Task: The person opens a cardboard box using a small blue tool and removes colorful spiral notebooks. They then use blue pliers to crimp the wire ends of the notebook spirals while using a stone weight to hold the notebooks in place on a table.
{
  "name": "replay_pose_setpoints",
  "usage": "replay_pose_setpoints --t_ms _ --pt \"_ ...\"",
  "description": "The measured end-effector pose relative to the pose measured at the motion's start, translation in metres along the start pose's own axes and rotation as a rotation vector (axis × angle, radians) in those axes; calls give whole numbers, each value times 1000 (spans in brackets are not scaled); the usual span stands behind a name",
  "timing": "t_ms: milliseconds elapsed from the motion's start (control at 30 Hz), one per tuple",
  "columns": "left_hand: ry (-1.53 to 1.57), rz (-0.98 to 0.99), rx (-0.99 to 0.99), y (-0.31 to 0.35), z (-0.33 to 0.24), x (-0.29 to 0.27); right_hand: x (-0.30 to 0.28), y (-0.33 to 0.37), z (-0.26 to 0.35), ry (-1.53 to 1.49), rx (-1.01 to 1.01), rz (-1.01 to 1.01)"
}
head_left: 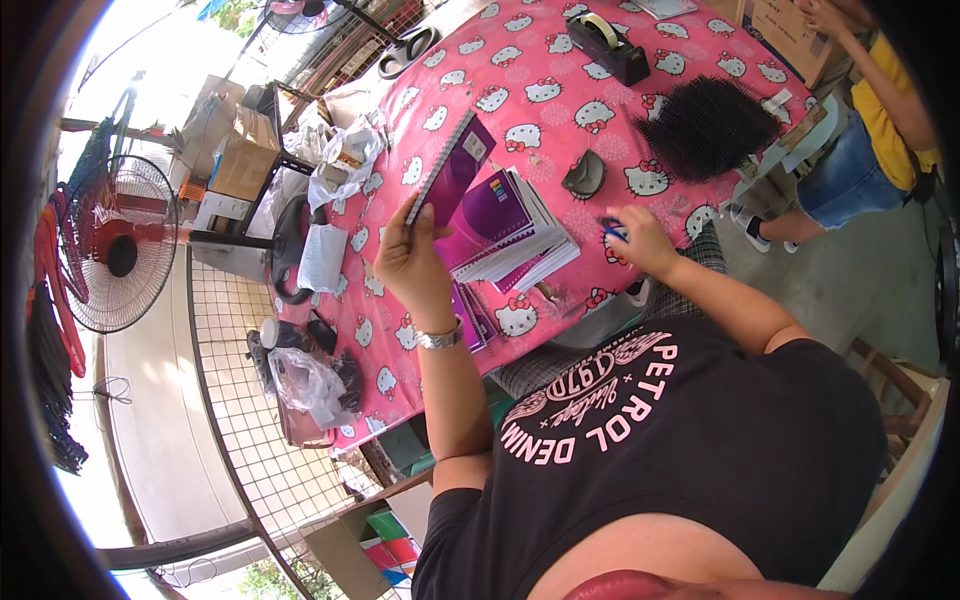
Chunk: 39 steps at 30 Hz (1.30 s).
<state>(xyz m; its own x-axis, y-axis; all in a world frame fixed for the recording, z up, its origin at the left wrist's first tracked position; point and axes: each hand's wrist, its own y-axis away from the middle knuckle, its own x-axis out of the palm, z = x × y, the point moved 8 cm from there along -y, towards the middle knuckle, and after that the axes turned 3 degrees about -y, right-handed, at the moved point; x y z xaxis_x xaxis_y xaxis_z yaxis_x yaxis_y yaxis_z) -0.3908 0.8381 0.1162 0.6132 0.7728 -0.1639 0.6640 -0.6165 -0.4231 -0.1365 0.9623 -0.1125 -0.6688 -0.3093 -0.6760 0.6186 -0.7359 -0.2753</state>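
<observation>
My left hand (pixel 408 262) is closed on the lower end of a purple spiral-bound notebook (pixel 462 160), lifted and tilted above the table. Beneath and beside it lies a stack of purple notebooks (pixel 497 215), their white pages and bound edges fanned toward me. Over the table's near side, my right hand (pixel 643 240) is closed around a small blue tool (pixel 613 230); its exact kind is not clear. A small dark grey-green object (pixel 584 175) rests beyond that hand. To its right sits a bristly heap of what look like black binding coils (pixel 708 128).
The table has a pink patterned cloth (pixel 545 120). A black tape dispenser (pixel 612 50) stands at the far side. Plastic bags (pixel 305 385) lie at the left edge, near a standing fan (pixel 120 250). A co-worker in a yellow top (pixel 890 105) stands at right beside a cardboard box (pixel 785 35).
</observation>
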Motion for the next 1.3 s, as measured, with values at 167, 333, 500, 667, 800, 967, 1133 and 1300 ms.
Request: replay_pose_setpoints --t_ms 167,333,500,667,800,967,1133,1300 --pt "-272 -83 191 12 -30 16 -105 -53 159 -315 -403 -281" --pt "-314 -99 279 19 -40 24 -116 -73 228 -313 -631 -215" --pt "-352 -146 325 25 -43 10 -111 -73 239 -218 -722 -224" --pt "-359 -177 326 26 -44 3 -109 -71 248 -288 -700 -200" --pt "-411 -208 396 27 -39 -7 -103 -74 252 -346 -714 -152" --pt "-479 -218 451 31 -51 -9 -88 -83 247 -670 -533 104" --pt "-558 -234 537 36 -57 -26 -31 -77 245 -1398 134 883" --pt "-543 -346 289 19 -34 -92 -71 -97 204 -1022 -115 274"
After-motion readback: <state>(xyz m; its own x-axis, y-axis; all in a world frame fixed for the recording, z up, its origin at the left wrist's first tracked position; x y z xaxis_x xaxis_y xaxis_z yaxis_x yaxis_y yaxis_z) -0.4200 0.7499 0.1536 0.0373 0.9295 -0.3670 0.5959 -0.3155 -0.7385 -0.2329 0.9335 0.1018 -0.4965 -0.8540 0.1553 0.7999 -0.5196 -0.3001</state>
